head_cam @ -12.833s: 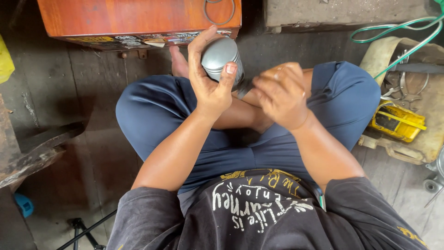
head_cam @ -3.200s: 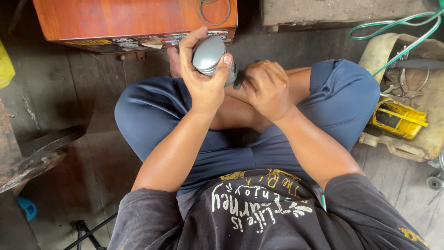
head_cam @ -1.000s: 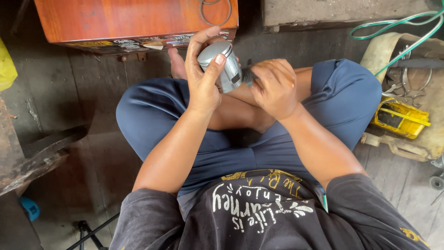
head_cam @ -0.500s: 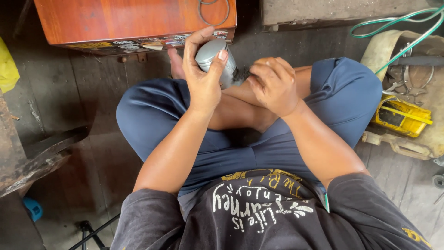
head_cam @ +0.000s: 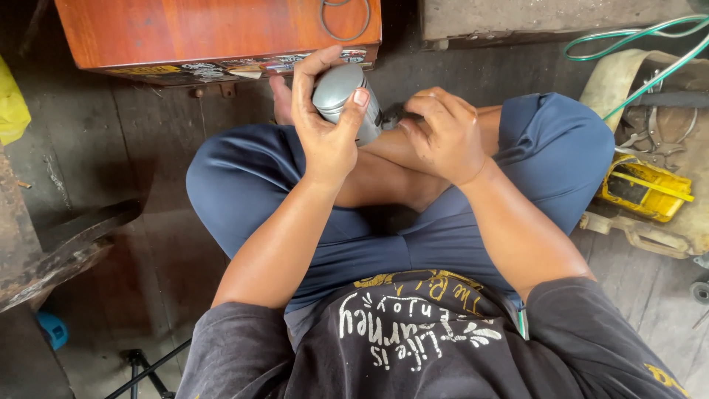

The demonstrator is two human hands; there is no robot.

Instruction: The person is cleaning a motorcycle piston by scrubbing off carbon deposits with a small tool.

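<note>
Holding a grey metal cylinder [head_cam: 343, 100] over crossed legs.
Left hand [head_cam: 325, 122] fingers wrap it; right hand [head_cam: 443, 133] fingers curled at its right end, grip unclear.

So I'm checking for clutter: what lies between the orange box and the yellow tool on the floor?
In the head view, between the orange box and the yellow tool lie dark floor boards, the person's blue-clad knee and a green hose.

Silver-grey metal cylinder [head_cam: 341, 100], orange-brown wooden box [head_cam: 221, 29], navy trousers [head_cam: 244, 185].
</note>
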